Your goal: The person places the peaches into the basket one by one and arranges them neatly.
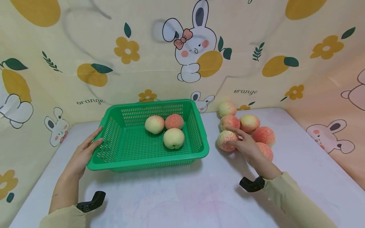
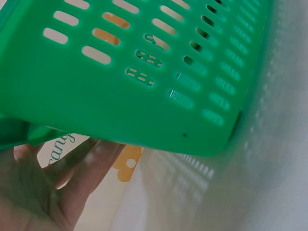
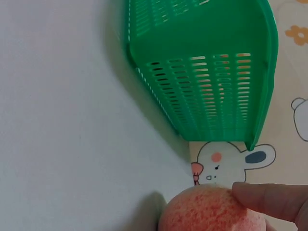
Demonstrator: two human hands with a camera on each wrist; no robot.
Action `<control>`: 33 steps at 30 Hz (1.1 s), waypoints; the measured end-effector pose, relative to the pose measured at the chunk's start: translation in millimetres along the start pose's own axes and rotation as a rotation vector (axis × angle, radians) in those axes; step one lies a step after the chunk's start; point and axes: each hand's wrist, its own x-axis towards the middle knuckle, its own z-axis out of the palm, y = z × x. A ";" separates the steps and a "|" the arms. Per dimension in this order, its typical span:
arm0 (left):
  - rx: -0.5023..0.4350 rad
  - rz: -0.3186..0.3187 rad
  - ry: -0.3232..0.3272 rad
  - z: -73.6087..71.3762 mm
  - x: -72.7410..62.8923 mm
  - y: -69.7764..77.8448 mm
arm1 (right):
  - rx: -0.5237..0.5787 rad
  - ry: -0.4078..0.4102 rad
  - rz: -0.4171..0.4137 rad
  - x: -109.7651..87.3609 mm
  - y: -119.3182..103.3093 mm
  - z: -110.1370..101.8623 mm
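Left hand (image 1: 82, 155) grips the green basket (image 1: 148, 162), right hand (image 1: 247, 146) a peach (image 1: 225, 140) right of it.

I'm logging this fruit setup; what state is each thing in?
Green plastic basket: upright, partly filled
Three peaches: loose inside the basket
Left hand: holding the basket's left rim
Gripped peach: outside basket; lifted or not, unclear
Right hand: gripping that peach
Five other peaches: loose outside the basket

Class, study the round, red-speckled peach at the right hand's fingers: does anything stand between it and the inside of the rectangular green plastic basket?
Yes: the slotted right wall and rim of the basket, so the peach would probably have to be lifted over. Outside that wall, only white tabletop shows in between.
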 end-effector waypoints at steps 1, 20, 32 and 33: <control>0.001 0.000 -0.001 0.0 0.0 0.1 | -0.003 0.000 -0.008 0.2 0.5 0.3; 0.011 -0.004 -0.011 0.4 -0.2 0.8 | 0.152 -0.100 -0.043 -1.2 -14.7 11.9; 0.005 0.003 -0.009 0.1 0.5 -0.8 | 0.212 -0.120 -0.121 -5.5 -47.0 9.8; 0.008 0.003 -0.009 0.1 0.6 -0.8 | 0.211 -0.123 -0.125 -5.8 -48.9 9.8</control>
